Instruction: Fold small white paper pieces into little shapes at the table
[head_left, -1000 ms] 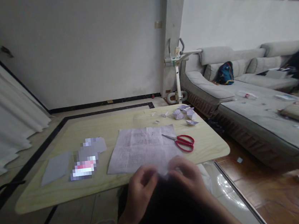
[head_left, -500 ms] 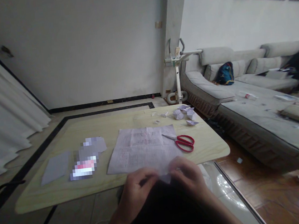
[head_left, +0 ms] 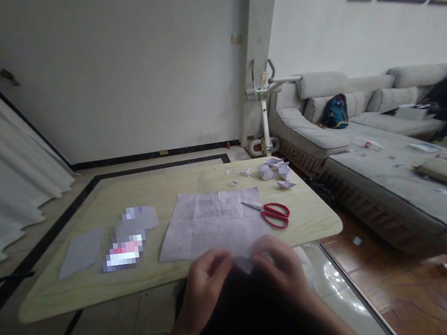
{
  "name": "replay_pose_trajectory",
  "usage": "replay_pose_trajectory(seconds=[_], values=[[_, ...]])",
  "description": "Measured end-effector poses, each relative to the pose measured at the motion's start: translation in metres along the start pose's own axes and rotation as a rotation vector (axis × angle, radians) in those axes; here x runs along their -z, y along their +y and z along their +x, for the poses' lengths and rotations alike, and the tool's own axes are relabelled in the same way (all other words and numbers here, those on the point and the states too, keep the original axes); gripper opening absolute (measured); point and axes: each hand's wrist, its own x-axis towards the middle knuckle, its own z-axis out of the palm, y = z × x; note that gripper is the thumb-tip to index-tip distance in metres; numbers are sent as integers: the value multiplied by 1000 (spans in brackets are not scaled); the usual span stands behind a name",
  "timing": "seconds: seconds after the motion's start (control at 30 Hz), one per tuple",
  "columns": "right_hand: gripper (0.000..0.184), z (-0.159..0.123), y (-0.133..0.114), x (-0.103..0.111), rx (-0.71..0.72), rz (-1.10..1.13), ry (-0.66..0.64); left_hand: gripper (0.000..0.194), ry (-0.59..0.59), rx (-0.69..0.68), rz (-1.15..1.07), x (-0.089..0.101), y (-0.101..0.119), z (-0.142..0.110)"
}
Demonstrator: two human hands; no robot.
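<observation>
Between my two hands is a small piece of white paper (head_left: 244, 264), pinched from both sides over the table's near edge. My left hand (head_left: 211, 276) grips its left side with thumb and fingers. The other side is in my right hand (head_left: 278, 263), whose fingers are a little blurred. Just beyond lies a large creased sheet of printed paper (head_left: 209, 223), spread flat. Red-handled scissors (head_left: 275, 215) rest with their blades on its right part, tips pointing left.
Several folded paper shapes (head_left: 266, 171) sit at the table's far right corner, near small paper scraps (head_left: 244, 173). To the left are a white sheet (head_left: 82, 252) and a pixelated item (head_left: 124, 251) on the wooden table (head_left: 139, 282). A grey sofa (head_left: 383, 187) stands at right.
Both hands stay at the same spot, still pinching the small paper, with slight finger movement. The view has shifted very slightly; the things on the table have not moved.
</observation>
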Motion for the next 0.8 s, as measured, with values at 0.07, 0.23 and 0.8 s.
replay_pose_trajectory(seconds=[0.07, 0.23, 0.8], values=[[9, 0, 0, -1, 37, -30, 55, 13, 84, 66, -109, -3, -6, -1], [10, -1, -2, -1, 157, -75, 109, 14, 49, 22, -188, -10, -11, -4], [19, -5, -2, -4, 363, -211, 19, 22, 36, 68, -146, 1, -4, 2]])
